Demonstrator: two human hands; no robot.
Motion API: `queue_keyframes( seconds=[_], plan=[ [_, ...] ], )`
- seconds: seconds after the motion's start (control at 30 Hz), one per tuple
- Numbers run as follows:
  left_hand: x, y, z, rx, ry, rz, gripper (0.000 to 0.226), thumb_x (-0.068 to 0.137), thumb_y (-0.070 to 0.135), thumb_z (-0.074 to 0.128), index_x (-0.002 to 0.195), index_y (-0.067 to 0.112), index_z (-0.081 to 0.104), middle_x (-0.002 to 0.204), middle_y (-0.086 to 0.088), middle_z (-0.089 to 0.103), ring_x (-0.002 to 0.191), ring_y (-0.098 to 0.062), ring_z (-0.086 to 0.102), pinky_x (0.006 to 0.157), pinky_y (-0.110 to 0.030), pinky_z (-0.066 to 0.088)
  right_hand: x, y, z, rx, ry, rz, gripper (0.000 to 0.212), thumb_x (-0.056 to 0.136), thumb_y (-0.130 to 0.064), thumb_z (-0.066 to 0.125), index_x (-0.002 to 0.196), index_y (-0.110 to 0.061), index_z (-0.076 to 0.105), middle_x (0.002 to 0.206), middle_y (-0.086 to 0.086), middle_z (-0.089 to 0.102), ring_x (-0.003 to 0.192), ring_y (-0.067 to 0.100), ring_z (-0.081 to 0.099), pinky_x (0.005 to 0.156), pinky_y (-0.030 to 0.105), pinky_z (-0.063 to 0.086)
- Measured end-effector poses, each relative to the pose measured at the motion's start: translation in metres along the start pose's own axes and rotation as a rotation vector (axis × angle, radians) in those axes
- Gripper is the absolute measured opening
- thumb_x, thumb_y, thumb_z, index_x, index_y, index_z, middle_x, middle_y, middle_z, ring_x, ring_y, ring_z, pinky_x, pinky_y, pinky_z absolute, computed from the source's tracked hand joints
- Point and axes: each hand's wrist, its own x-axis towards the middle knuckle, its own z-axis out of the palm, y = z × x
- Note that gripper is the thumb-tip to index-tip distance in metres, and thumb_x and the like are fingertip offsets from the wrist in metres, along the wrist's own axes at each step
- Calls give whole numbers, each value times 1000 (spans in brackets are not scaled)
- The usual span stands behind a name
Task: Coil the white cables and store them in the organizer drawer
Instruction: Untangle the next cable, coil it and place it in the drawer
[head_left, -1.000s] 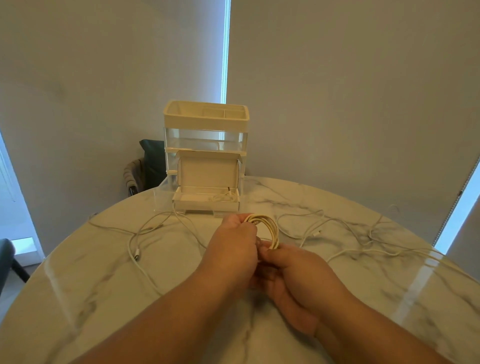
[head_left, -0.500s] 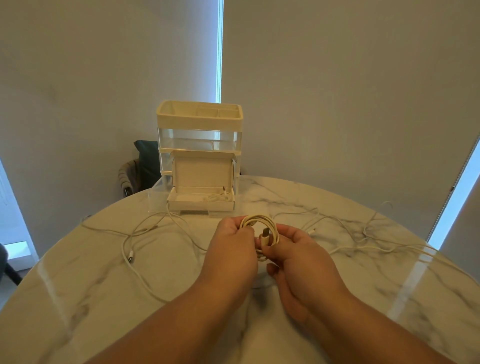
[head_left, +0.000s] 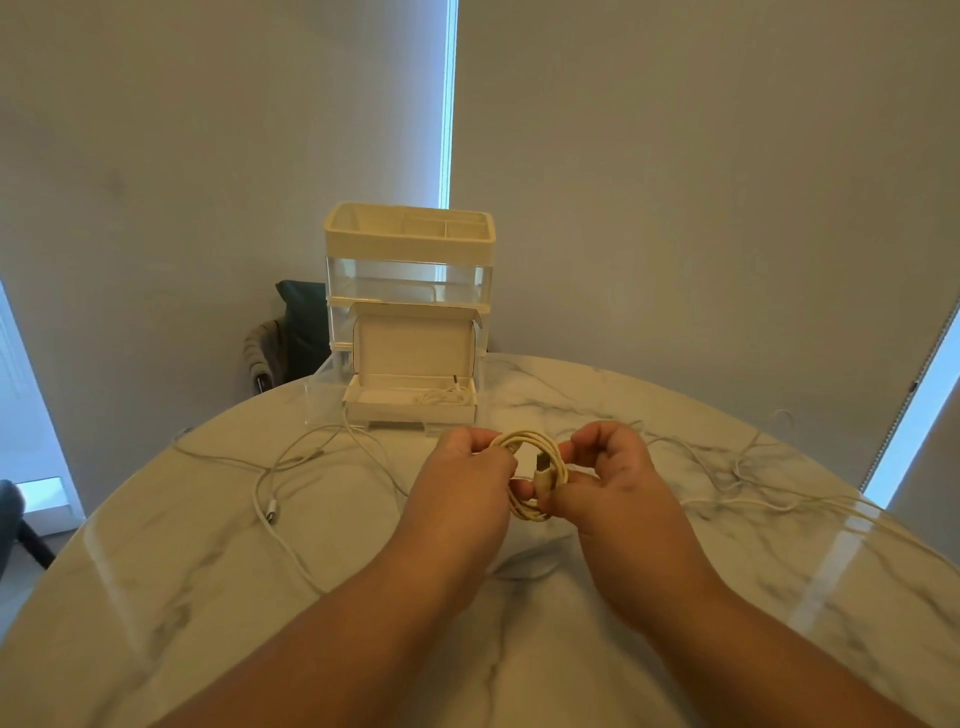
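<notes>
Head view: a tiered organizer (head_left: 409, 312) is seen at the far edge of the round marble table (head_left: 156, 571). Its white top tray (head_left: 408, 244) is divided into compartments, and their floors are hidden by the rim. Below it a clear tier is seen. The organizer drawer (head_left: 322, 389), clear-walled, is pulled out at the bottom. A white box (head_left: 410, 410) is set in it with its lid raised upright. A small stored coil (head_left: 441, 399) of white cable is seen inside the box, toward its right side.

The coiled white cable (head_left: 535, 475) is held above the table, near the drawer front and between both hands. Its left side is pinched by the left hand (head_left: 462, 478). Its right side is gripped by the curled fingers of the right hand (head_left: 613, 478). A plug (head_left: 541, 462) is seen lying across the loops.

A loose cable (head_left: 270, 499) is strewn on the table to the left, and tangled loose cables (head_left: 737, 483) are spread to the right.

Parts of the held coil are covered by fingers. The connector type on the left cable's end cannot be made out. The rightmost strands are lost in glare toward the table's edge. A dark chair (head_left: 291, 332) is partly hidden behind the table and organizer.
</notes>
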Motion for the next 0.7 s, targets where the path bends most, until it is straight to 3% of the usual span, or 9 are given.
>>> queue_keyframes(
  seconds=[0.07, 0.17, 0.23, 0.33, 0.4, 0.5, 0.57, 0.63, 0.7],
  plan=[
    [-1, -1, -1, 37, -72, 40, 7, 93, 19, 58, 98, 22, 62, 85, -4, 73, 75, -17, 72, 76, -42, 61, 2, 2, -2, -36, 8, 13, 44, 65, 1, 79, 98, -18, 56, 90, 2, 64, 70, 12, 64, 66, 33, 50],
    [-1, -3, -3, 182, -100, 149, 9, 97, 34, 57, 98, 25, 57, 87, -2, 71, 76, -17, 72, 71, -38, 62, 2, 1, -1, -67, 13, 36, 51, 44, -17, 82, 90, -24, 60, 86, 1, 66, 73, 17, 64, 70, 47, 53],
    [2, -4, -5, 223, -67, 187, 13, 98, 37, 53, 97, 25, 58, 85, -2, 70, 73, -16, 69, 63, -32, 59, 1, 1, 0, -77, -23, 21, 49, 46, -13, 82, 90, -23, 61, 86, 3, 67, 76, 22, 66, 79, 52, 55],
    [5, -7, -7, 233, -28, 202, 13, 99, 36, 52, 96, 26, 59, 83, -1, 70, 65, -12, 65, 54, -26, 52, 1, 0, -1, -63, -87, -8, 45, 67, 12, 77, 98, -13, 58, 88, 6, 66, 74, 19, 68, 81, 46, 57],
    [5, -8, -6, 204, -36, 220, 9, 100, 33, 51, 101, 32, 59, 86, -1, 70, 63, -12, 65, 52, -24, 53, 1, 0, 1, -78, -110, -6, 48, 73, 17, 71, 105, -14, 54, 96, 8, 65, 76, 19, 71, 80, 42, 58],
    [7, -10, -6, 186, -61, 241, 20, 102, 29, 49, 104, 36, 67, 92, 4, 69, 63, -5, 64, 51, -20, 51, 0, 2, 2, -138, -122, -53, 60, 75, 12, 71, 113, -28, 49, 107, -7, 63, 84, 19, 73, 84, 44, 59],
    [7, -10, -7, 184, -63, 242, 22, 102, 28, 49, 99, 32, 70, 88, 6, 69, 56, -1, 61, 48, -16, 48, -1, 4, 2, -182, -143, -72, 59, 76, 7, 71, 113, -34, 51, 100, -15, 67, 85, 18, 73, 87, 44, 58],
    [8, -11, -7, 215, -52, 251, 21, 101, 29, 49, 96, 32, 70, 87, 8, 70, 63, -3, 64, 47, -13, 47, -1, 6, 2, -166, -169, -85, 49, 75, 1, 70, 110, -33, 62, 97, -3, 72, 86, 21, 73, 85, 40, 58],
    [9, -11, -8, 224, -48, 252, 22, 101, 28, 50, 93, 32, 70, 87, 8, 70, 71, -8, 66, 49, -14, 48, -1, 6, 2, -173, -156, -134, 40, 71, -9, 73, 105, -30, 71, 109, 6, 69, 90, 21, 72, 80, 35, 58]
  ],
)
